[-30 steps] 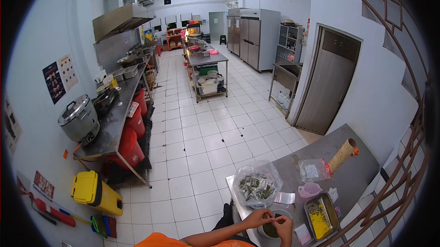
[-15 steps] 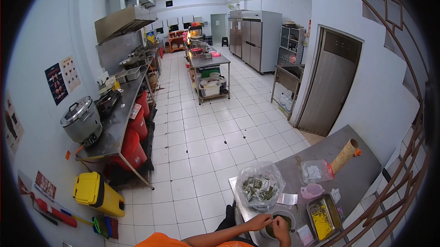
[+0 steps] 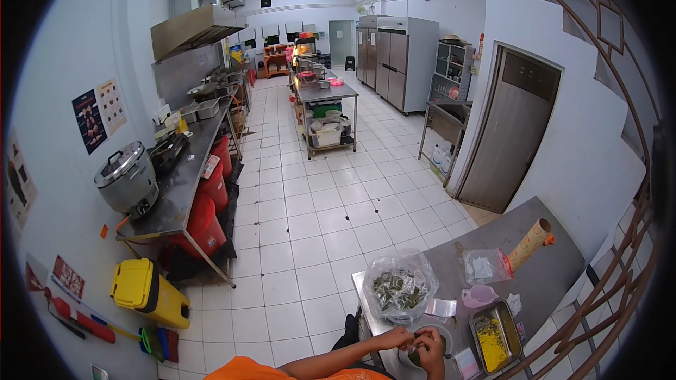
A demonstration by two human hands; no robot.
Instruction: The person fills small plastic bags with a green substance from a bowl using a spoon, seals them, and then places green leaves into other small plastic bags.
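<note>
My left hand (image 3: 398,338) and my right hand (image 3: 429,349) meet fingertip to fingertip above a round container (image 3: 442,331) at the table's front edge. Both are closed in a pinch; what lies between the fingers is too small to make out. Dark green stuff shows inside the container, partly covered by my hands. Just beyond my left hand stands a clear plastic bag (image 3: 401,285) with many small green-filled packets. To the right of my right hand lie a metal tray (image 3: 517,341) with yellow pieces and a small pack of clear plastic bags (image 3: 466,364).
On the steel table (image 3: 451,253) are a pink scoop-like cup (image 3: 479,295), a plastic packet (image 3: 486,266) and an upright roll (image 3: 529,245). A curved metal railing (image 3: 598,316) borders the right side. A yellow bin (image 3: 148,294) and a rice cooker (image 3: 127,179) stand at left.
My hands have shifted slightly, the left fingers moving a little up and left while the two stay together. The view has tilted slightly.
</note>
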